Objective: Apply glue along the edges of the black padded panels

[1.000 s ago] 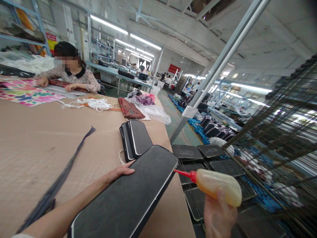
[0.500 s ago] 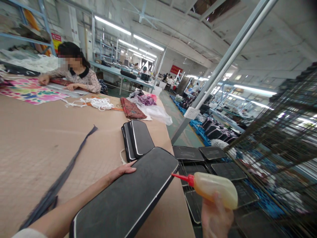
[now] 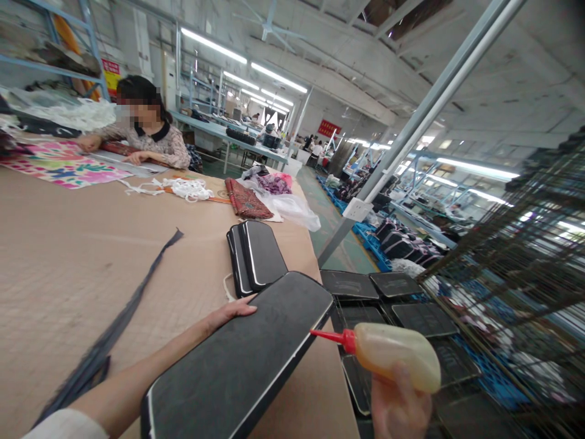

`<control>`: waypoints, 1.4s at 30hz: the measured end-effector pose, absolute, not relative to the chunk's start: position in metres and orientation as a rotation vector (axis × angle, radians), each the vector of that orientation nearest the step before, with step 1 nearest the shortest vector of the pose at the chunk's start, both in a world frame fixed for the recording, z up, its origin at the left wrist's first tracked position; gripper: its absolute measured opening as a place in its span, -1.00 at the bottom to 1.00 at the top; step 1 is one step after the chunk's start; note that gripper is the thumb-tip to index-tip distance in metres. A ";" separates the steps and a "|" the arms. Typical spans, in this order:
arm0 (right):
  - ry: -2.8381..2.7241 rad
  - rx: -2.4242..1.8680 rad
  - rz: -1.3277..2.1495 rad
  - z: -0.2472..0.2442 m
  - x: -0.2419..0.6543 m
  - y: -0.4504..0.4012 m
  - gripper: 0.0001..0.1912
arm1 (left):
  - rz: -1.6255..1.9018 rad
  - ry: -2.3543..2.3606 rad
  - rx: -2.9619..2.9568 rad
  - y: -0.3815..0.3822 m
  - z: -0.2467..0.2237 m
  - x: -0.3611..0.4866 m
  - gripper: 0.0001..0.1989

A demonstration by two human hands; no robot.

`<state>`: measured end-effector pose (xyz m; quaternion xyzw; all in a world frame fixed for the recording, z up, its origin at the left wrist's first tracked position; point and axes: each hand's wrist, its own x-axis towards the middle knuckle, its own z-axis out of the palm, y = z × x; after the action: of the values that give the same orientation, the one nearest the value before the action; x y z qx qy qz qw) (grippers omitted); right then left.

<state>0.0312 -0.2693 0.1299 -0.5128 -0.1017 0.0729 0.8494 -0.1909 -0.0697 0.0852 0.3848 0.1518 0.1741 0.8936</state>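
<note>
Nearest the camera, the right hand [image 3: 400, 405] is wrapped around one soft yellowish squeeze bottle [image 3: 393, 356], thumb over its belly; the hand is cut off by the bottom edge, so the remaining fingers are out of sight. The bottle's single red nozzle [image 3: 329, 336] points left and its tip sits just at the white-trimmed edge of one long black panel [image 3: 242, 363], which lies flat at the near right corner of the brown table [image 3: 68, 256]. The left hand [image 3: 231, 312] rests on the panel's far left edge, fingers laid out flat and pressing rather than curled; its palm side is hidden against the panel. One dark strip [image 3: 114, 329] trails diagonally across the tabletop to the left, its near end blurred. Just beyond the panel stand two smaller black panels [image 3: 256, 256], stacked and overlapping. To the right, below table level, a wire rack [image 3: 503, 274] holds at least five more black panels [image 3: 347, 283], some half covered by the bottle. Farther off lie one tangle of white cord [image 3: 185, 189], one red patterned piece [image 3: 247, 204] and a clear plastic bag [image 3: 292, 210]. At the far end one person in a patterned top [image 3: 150, 143] leans on the table with both hands on it
</note>
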 end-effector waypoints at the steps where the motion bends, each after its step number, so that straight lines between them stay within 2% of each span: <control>1: -0.213 -1.090 0.144 0.128 0.031 -0.270 -0.59 | 0.360 0.313 0.797 -0.069 0.085 -0.191 -0.37; 10: -0.453 -1.291 -0.077 0.096 0.043 -0.277 -0.58 | 0.379 0.296 0.822 -0.068 0.081 -0.189 -0.41; 15: -0.484 -1.273 -0.134 0.079 0.049 -0.283 -0.53 | 0.377 0.341 0.815 -0.067 0.079 -0.184 -0.36; 26: -0.410 -1.191 0.055 0.099 0.035 -0.279 -0.52 | 0.399 0.323 0.806 -0.070 0.087 -0.177 -0.41; 36: -0.454 -1.362 0.049 0.110 0.025 -0.287 -0.44 | 0.452 0.346 0.780 -0.070 0.093 -0.166 -0.45; 42: -0.509 -1.486 -0.258 0.098 0.022 -0.293 -0.67 | 0.451 0.405 0.747 -0.064 0.088 -0.162 -0.45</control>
<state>0.0221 -0.2926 0.0979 -0.6668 -0.2286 -0.1159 0.6998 -0.1615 -0.0637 0.0879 0.3593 0.1949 0.2168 0.8865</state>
